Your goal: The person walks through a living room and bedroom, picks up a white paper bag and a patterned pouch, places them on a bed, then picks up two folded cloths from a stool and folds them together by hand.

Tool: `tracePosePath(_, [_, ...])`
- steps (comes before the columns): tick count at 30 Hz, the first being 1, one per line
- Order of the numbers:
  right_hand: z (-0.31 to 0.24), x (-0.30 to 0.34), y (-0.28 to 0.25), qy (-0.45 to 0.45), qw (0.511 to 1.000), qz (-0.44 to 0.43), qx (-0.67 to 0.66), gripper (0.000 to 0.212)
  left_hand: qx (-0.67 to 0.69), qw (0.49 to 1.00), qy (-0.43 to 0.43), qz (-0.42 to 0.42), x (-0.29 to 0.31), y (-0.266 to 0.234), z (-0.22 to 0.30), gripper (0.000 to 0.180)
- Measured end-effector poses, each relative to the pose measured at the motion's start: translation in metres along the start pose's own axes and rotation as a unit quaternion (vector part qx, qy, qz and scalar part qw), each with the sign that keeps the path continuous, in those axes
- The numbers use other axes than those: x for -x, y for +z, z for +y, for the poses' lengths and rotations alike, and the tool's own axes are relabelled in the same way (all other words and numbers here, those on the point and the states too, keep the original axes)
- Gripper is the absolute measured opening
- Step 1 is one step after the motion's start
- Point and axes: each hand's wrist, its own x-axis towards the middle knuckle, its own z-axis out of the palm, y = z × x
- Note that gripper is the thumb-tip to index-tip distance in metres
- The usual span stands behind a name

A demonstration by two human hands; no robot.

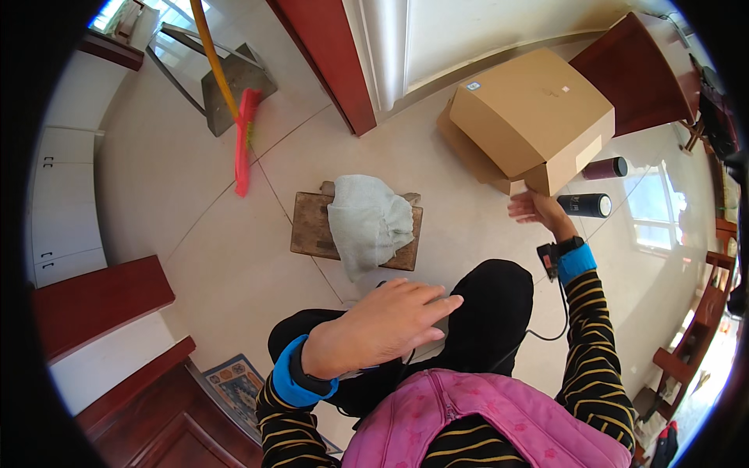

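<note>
Tiled floor (226, 269) beneath carton (538, 109), bottles (576, 205), stool (312, 226)

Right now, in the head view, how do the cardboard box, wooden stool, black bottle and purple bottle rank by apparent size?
1. Cardboard box
2. Wooden stool
3. Black bottle, purple bottle: too alike to rank

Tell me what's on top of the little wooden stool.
A pale cloth lies bunched across the stool, drooping over its near edge. The stool's ends show bare; the middle is covered, so whether anything lies beneath the cloth can't be seen.
</note>
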Motion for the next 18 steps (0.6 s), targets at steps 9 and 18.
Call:
tracePosePath(9, [-0.060, 0.092, 0.027, -0.065, 0.960, -0.171, 0.211, 0.034, 0.015, 1.000, -0.013, 0.008, 0.002, -0.004, -0.001, 0.045])
tracePosePath(18, [-0.035, 0.179, 0.110, -0.471, 0.750, -0.225, 0.405, 0.029, 0.027, 1.000, -0.013, 0.006, -0.011, -0.004, -0.001, 0.046])
